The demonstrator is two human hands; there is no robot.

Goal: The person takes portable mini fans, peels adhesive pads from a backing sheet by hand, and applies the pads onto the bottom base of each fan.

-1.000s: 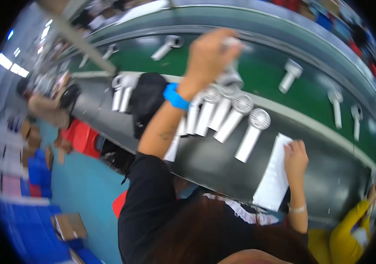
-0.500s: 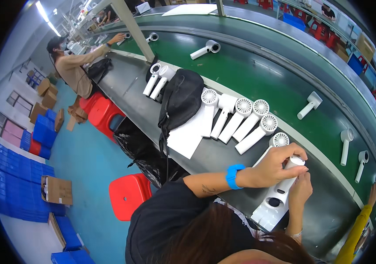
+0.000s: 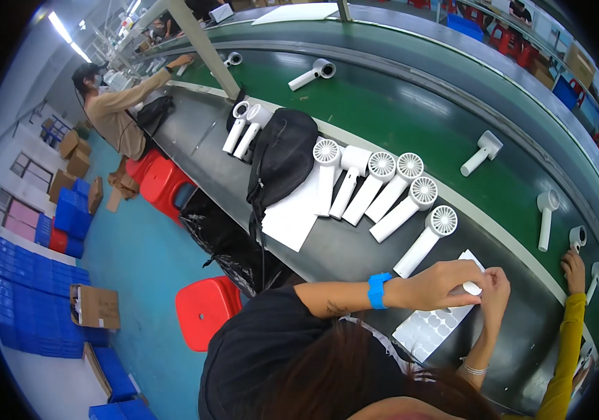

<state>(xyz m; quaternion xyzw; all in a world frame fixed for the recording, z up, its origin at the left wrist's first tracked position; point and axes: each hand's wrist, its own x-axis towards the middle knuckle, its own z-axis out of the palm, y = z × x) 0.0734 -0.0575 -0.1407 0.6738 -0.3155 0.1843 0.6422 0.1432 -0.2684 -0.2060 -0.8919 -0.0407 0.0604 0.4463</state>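
Observation:
My left hand (image 3: 450, 283), with a blue wristband, is closed, thumb and fingers pinching a small white round sticker (image 3: 472, 288). Against its fingertips, my right hand (image 3: 497, 294) pinches too, at the sticker's edge. Beneath both hands lies a white sheet of round stickers (image 3: 429, 330) on the dark metal table (image 3: 523, 308). Just beyond my left hand is a white handheld fan (image 3: 442, 221), its handle slanting toward me. Farther left rest several more white fans (image 3: 381, 166), side by side.
A black bag (image 3: 285, 154) sits on white paper (image 3: 292, 224). Along the far side runs a green conveyor belt (image 3: 397, 119) carrying spaced fans. At right, a co-worker's yellow-sleeved hand (image 3: 574, 269) reaches onto it. A red stool (image 3: 205, 311) stands at left.
Both hands have shifted slightly right and come together at the fingertips. The white sheet, earlier raised and curved under them, now lies flatter. Fans on the belt have shifted, and the yellow-sleeved hand reaches farther in.

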